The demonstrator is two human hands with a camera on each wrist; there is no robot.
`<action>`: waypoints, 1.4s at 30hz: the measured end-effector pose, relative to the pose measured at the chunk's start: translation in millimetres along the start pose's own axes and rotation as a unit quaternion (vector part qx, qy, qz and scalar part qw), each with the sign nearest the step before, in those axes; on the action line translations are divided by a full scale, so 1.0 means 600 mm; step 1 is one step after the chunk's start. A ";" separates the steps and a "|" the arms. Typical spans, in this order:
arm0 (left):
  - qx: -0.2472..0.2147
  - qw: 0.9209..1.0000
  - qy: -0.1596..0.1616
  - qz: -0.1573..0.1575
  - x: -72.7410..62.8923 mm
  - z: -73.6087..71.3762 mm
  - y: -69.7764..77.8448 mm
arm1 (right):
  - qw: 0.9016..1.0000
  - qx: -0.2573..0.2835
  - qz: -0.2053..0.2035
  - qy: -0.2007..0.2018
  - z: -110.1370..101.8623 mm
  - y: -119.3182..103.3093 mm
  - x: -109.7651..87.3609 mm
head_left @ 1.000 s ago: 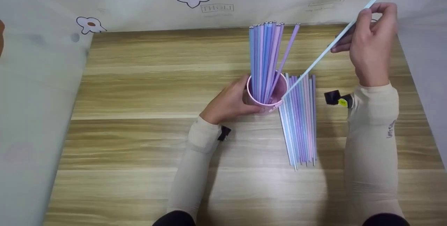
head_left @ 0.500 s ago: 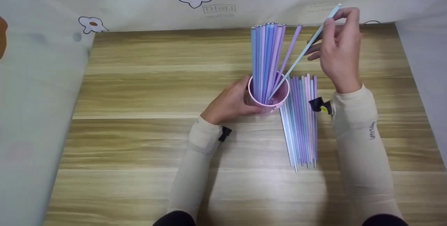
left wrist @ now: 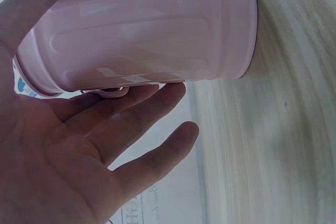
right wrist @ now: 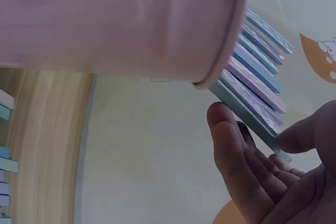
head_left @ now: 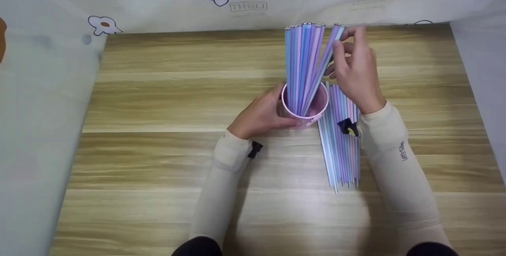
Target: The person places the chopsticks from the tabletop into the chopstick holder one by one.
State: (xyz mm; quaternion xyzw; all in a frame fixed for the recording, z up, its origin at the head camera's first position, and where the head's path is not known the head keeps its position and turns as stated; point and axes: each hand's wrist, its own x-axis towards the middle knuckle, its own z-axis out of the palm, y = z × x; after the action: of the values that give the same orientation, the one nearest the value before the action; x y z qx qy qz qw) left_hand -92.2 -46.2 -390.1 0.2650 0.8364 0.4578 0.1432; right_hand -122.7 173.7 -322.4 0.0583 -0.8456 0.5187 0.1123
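Observation:
My left hand (head_left: 263, 113) holds a pink cup-like bucket (left wrist: 157, 24) by its side, thumb near the front and fingers behind. Pastel blue, purple and pink chopsticks (head_left: 302, 62) stand in it, thick ends up. At its right, a pale green-blue chopstick (right wrist: 247, 116) slants into the bucket close alongside a purple one. The thumb and fingers of my right hand (head_left: 357, 72) pinch it near the top. In the left wrist view, the little finger is away from the bucket's wall.
More pastel chopsticks (head_left: 340, 157) lie side by side on the wood-grain table (head_left: 158, 161), right of the bucket and partly under my right wrist. A flower-print sheet (head_left: 158, 2) rises behind the table's far edge.
My right hand has moved left and down, bringing the pale chopstick from outside the bucket's rim into it, against the leaning purple one. The left hand stays on the bucket.

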 end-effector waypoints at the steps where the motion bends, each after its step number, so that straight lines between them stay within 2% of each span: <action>1: 0.000 1.000 0.000 0.002 0.001 0.000 0.000 | 1.000 -0.003 -0.002 0.000 0.001 0.000 -0.001; 11: -0.010 1.000 0.000 0.006 0.002 0.001 -0.002 | 0.999 0.025 0.007 0.019 -0.014 0.016 -0.013; 17: -0.010 1.000 -0.004 0.004 0.002 0.001 -0.003 | 0.996 0.039 0.059 0.050 -0.046 0.063 -0.035; 25: 0.014 1.000 0.000 -0.002 0.001 -0.002 -0.002 | 0.991 -0.017 0.128 0.044 -0.079 0.116 -0.037; 27: 0.014 1.000 -0.001 -0.003 0.001 -0.001 -0.002 | 0.987 -0.030 0.153 0.031 -0.084 0.130 -0.036; 30: 0.008 1.000 -0.002 -0.002 0.001 -0.001 -0.003 | 0.981 -0.050 0.188 -0.009 -0.085 0.150 -0.035; 35: 0.006 1.000 -0.003 -0.002 0.002 0.000 -0.001 | 0.972 -0.101 0.203 -0.056 -0.086 0.171 -0.035; 39: 0.005 1.000 -0.004 -0.003 0.001 0.000 -0.001 | 0.957 -0.150 0.223 -0.109 -0.091 0.177 -0.038; 42: 0.005 1.000 -0.004 -0.008 0.001 0.000 -0.001 | 0.946 -0.164 0.241 -0.145 -0.093 0.180 -0.040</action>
State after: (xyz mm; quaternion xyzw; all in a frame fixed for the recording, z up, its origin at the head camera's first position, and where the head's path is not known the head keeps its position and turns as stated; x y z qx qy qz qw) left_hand -93.0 -46.0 -390.6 0.2609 0.8402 0.4515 0.1490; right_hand -115.4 272.2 -397.4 -0.0916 -0.9151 0.3700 -0.1316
